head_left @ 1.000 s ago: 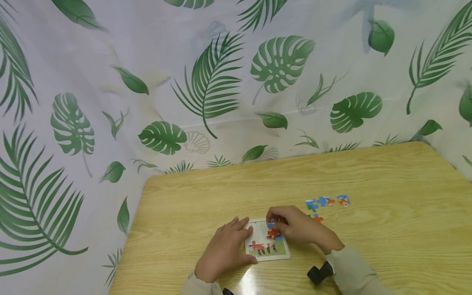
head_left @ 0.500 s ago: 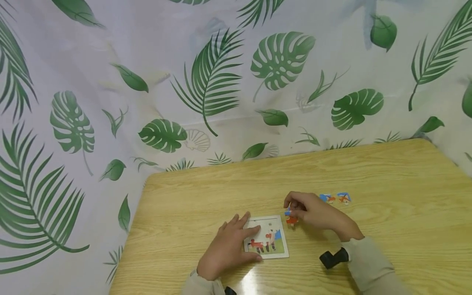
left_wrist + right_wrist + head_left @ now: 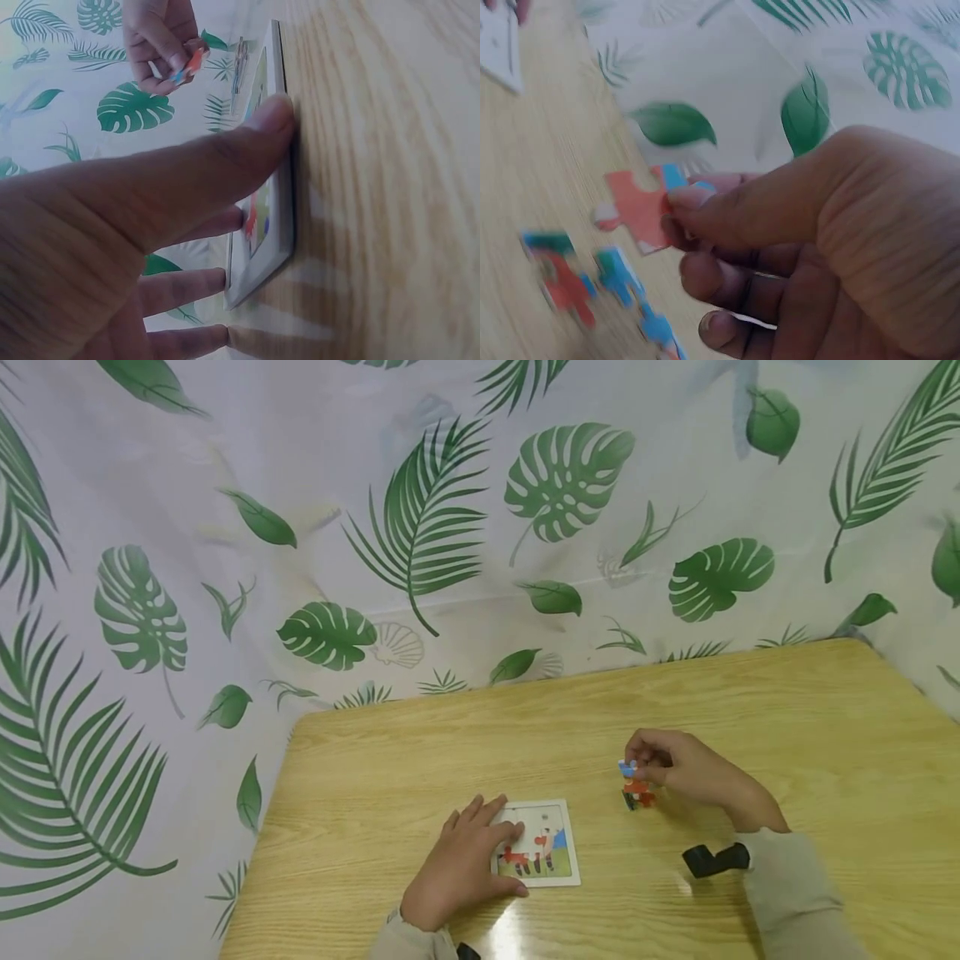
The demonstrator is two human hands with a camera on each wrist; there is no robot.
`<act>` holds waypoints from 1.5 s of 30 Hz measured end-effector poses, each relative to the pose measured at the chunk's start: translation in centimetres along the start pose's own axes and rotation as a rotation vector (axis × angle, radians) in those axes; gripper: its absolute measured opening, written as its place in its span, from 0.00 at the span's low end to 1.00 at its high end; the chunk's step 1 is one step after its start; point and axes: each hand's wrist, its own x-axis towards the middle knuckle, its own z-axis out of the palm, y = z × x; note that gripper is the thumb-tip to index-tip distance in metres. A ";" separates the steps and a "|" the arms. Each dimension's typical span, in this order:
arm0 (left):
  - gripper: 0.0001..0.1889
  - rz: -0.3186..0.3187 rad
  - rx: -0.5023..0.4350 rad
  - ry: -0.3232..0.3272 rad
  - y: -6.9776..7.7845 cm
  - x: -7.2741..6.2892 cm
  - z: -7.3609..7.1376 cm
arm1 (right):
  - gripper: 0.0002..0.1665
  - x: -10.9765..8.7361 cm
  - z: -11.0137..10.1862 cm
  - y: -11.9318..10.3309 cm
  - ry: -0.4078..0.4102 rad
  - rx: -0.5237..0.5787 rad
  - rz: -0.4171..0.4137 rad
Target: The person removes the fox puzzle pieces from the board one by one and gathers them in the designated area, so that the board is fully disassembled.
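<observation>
A white-framed jigsaw board point(image 3: 572, 860) lies on the wooden table, with several pieces set in its lower and right parts. My left hand point(image 3: 457, 872) rests at the board's left side, fingers spread and thumb point(image 3: 271, 120) against its near edge. To the right, my right hand point(image 3: 697, 774) pinches a red and blue puzzle piece point(image 3: 641, 206) between thumb and fingertips, above the table. Beneath it, a loose red and green piece point(image 3: 570, 289) lies on the table. Green and blue pieces point(image 3: 617, 276) lie beside that one, partly blurred.
The wooden table point(image 3: 420, 752) meets a leaf-printed white cloth point(image 3: 465, 552) at its back and left edges. A black device point(image 3: 714, 858) is strapped at the right sleeve cuff.
My right hand has moved right and away from the board, carrying the pinched puzzle piece over towards the loose pieces. My left hand has stayed at the board.
</observation>
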 end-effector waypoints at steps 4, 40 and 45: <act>0.39 -0.008 0.008 0.011 -0.1 -0.1 -0.2 | 0.05 -0.5 -1.2 1.2 -0.011 0.004 0.042; 0.40 0.046 0.029 0.024 -0.3 0.2 0.1 | 0.10 -2.9 -0.2 2.9 0.054 -0.325 0.195; 0.40 0.034 0.039 0.013 -0.3 -0.1 -0.2 | 0.10 -2.8 -0.2 2.6 0.039 -0.340 0.209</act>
